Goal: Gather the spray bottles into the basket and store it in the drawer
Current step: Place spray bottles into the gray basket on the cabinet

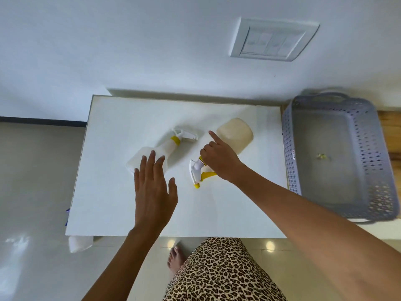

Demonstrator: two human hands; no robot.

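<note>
Two clear spray bottles with white and yellow trigger heads lie on the white table [112, 203]. The left bottle [161, 149] lies with its head pointing away from me. My left hand [153, 190] hovers over its base, fingers spread, holding nothing. The right bottle [237, 135] has a yellowish body and its head points towards me. My right hand [219, 161] is curled around its neck, index finger stretched out. A grey perforated basket [291, 153] stands to the right of the table, holding only a small scrap.
A white wall with a switch panel [273, 39] rises behind the table. The basket rests on a wooden surface [388, 124]. Glossy tiled floor lies to the left. My foot [174, 260] and patterned garment are below the table's near edge.
</note>
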